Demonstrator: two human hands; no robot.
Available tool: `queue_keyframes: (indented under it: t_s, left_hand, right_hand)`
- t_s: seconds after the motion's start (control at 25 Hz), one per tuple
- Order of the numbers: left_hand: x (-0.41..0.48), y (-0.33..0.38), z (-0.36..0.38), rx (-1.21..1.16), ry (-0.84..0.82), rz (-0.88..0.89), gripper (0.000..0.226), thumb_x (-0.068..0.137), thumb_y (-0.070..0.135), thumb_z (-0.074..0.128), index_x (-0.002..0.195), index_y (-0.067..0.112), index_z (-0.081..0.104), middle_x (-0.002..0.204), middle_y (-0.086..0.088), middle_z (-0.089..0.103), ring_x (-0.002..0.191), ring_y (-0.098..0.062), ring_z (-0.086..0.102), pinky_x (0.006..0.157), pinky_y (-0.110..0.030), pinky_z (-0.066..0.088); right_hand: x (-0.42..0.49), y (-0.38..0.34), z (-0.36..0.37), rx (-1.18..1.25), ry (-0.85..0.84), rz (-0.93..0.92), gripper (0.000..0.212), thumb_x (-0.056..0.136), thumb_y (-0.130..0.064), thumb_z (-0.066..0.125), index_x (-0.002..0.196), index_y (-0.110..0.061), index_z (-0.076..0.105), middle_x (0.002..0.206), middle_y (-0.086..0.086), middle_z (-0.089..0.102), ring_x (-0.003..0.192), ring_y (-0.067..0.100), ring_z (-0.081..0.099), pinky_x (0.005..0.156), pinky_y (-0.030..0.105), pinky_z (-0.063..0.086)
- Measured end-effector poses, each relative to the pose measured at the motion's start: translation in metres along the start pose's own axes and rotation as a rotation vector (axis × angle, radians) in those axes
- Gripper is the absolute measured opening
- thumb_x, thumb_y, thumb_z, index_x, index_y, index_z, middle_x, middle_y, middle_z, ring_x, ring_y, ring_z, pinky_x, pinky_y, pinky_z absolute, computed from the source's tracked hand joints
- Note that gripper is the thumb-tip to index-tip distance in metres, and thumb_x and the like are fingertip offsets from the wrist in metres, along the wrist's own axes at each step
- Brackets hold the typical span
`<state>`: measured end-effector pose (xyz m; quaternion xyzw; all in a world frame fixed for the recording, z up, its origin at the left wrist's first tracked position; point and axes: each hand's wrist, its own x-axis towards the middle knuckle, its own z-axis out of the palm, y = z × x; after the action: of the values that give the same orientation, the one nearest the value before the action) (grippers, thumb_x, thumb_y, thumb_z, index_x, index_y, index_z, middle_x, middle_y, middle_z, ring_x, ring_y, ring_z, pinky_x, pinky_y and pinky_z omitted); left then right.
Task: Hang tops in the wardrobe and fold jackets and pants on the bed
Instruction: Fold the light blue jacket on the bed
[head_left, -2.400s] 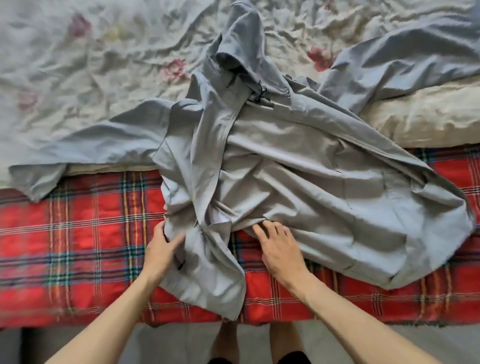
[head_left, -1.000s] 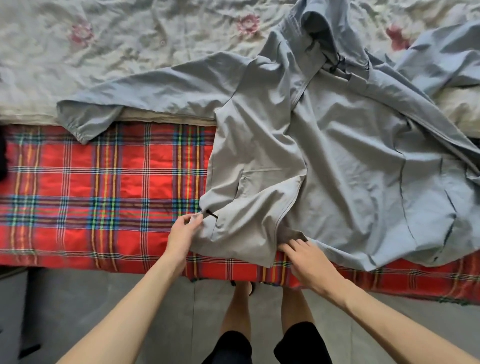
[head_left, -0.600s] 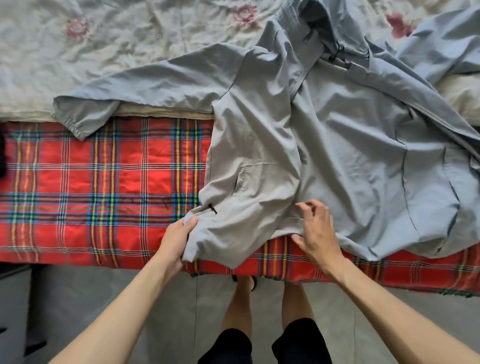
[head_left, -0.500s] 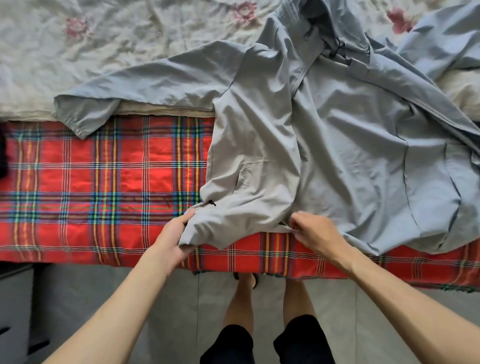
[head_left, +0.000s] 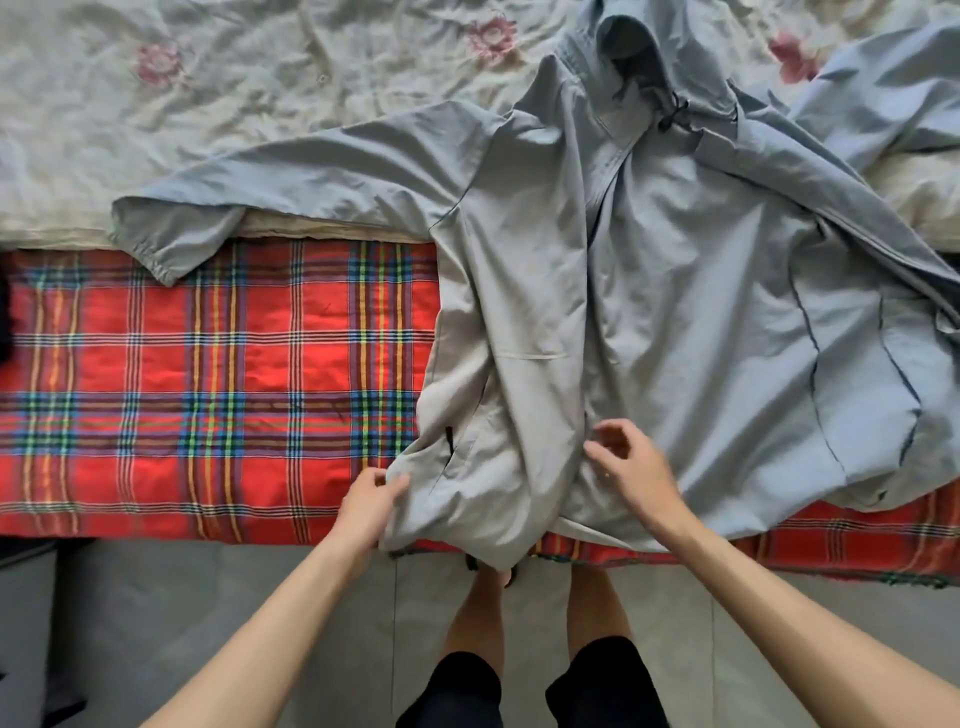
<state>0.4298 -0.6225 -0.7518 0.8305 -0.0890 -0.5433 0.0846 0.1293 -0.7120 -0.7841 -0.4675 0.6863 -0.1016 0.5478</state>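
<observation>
- A pale grey-blue hooded nylon jacket (head_left: 675, 322) lies spread front-up across the right part of the red tartan blanket (head_left: 208, 389). Its hood (head_left: 628, 52) reaches beyond the blanket's far edge onto a crumpled cream floral sheet (head_left: 260, 93).
- The jacket's long left-lying sleeve (head_left: 291, 192) runs along the blanket's far edge, with the cuff resting on the tartan.
- The left hand (head_left: 366, 504), at the blanket's near edge, pinches the jacket's hem corner with curled fingers.
- The right hand (head_left: 634, 473) hovers over the jacket's hem near the blanket's near edge, fingers loosely bent and holding nothing.
- The hem's folded corner hangs over the blanket's near edge.
</observation>
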Motion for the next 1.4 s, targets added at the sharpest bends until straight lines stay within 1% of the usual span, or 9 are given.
queue_keyframes:
  t_s: [0.2,0.32,0.52,0.64,0.8,0.96,1.08,1.2,1.4]
  left_hand:
    - [0.014,0.079,-0.033,-0.117,0.104,0.238,0.013,0.094,0.026,0.064,0.104,0.019,0.058,0.11,-0.007,0.067,0.094,-0.018,0.064,0.091,-0.045,0.052]
    - [0.026,0.166,-0.037,-0.013,0.238,0.52,0.028,0.091,0.026,0.068,0.116,0.017,0.059,0.115,-0.003,0.065,0.103,-0.02,0.061,0.091,-0.037,0.047]
    - [0.075,0.323,-0.022,0.459,0.487,0.954,0.07,0.087,0.035,0.073,0.144,0.01,0.042,0.143,-0.013,0.049,0.132,-0.031,0.043,0.111,-0.04,0.033]
    - [0.11,0.395,-0.014,0.774,0.422,0.894,0.082,0.084,0.052,0.07,0.149,0.017,0.033,0.148,-0.012,0.045,0.136,-0.033,0.039,0.115,-0.043,0.028]
    - [0.134,0.419,-0.009,1.044,0.46,0.811,0.013,0.098,0.037,0.051,0.105,0.027,0.052,0.116,-0.014,0.066,0.107,-0.032,0.061,0.086,-0.039,0.046]
    - [0.132,0.449,-0.049,0.397,0.745,0.688,0.025,0.098,0.025,0.048,0.121,0.018,0.055,0.115,-0.021,0.063,0.105,-0.041,0.06,0.082,-0.042,0.043]
    - [0.12,0.444,-0.054,0.301,0.792,0.749,0.046,0.092,0.021,0.058,0.135,0.01,0.044,0.135,-0.018,0.048,0.124,-0.036,0.045,0.104,-0.044,0.034]
    - [0.12,0.37,-0.025,0.329,0.809,0.845,0.047,0.087,0.019,0.066,0.13,0.006,0.048,0.128,-0.018,0.048,0.119,-0.036,0.045,0.104,-0.043,0.035]
    - [0.101,0.191,0.008,0.283,0.414,0.536,0.047,0.096,0.037,0.06,0.133,0.011,0.047,0.129,-0.009,0.056,0.119,-0.03,0.055,0.093,-0.041,0.046]
  right_hand:
    - [0.061,-0.103,-0.007,0.073,0.03,-0.099,0.013,0.086,-0.012,0.068,0.091,-0.024,0.065,0.086,0.007,0.071,0.066,0.016,0.061,0.057,0.017,0.049]
    - [0.127,-0.172,-0.043,-0.078,0.116,-0.221,0.012,0.078,-0.028,0.066,0.089,-0.032,0.065,0.09,0.001,0.071,0.079,0.023,0.066,0.079,0.042,0.056]
    - [0.242,-0.272,-0.114,-0.387,0.489,-0.284,0.075,0.086,-0.034,0.07,0.147,-0.014,0.031,0.141,0.018,0.043,0.121,0.033,0.051,0.098,0.036,0.039]
    - [0.314,-0.289,-0.138,-0.341,0.386,-0.048,0.114,0.059,-0.064,0.072,0.151,-0.026,0.018,0.129,0.015,0.06,0.108,0.036,0.064,0.095,0.045,0.051]
    - [0.348,-0.289,-0.128,-0.255,0.399,-0.029,0.038,0.084,-0.028,0.06,0.117,-0.009,0.061,0.114,0.02,0.066,0.102,0.038,0.064,0.088,0.042,0.053]
    - [0.384,-0.369,-0.185,-0.132,0.695,-0.223,0.052,0.095,-0.019,0.046,0.146,-0.012,0.038,0.148,0.019,0.041,0.133,0.035,0.045,0.107,0.038,0.036]
    - [0.364,-0.382,-0.173,-0.354,0.573,-0.353,0.076,0.087,-0.021,0.058,0.153,-0.015,0.023,0.156,0.017,0.023,0.138,0.032,0.037,0.106,0.035,0.034]
    - [0.298,-0.295,-0.092,-0.352,0.314,-0.571,0.041,0.087,-0.021,0.061,0.126,-0.012,0.055,0.126,0.012,0.051,0.104,0.032,0.059,0.085,0.036,0.044]
    - [0.158,-0.113,-0.014,-0.27,0.014,-0.529,0.035,0.084,-0.01,0.073,0.112,-0.018,0.054,0.101,-0.005,0.054,0.088,0.017,0.058,0.076,0.025,0.045]
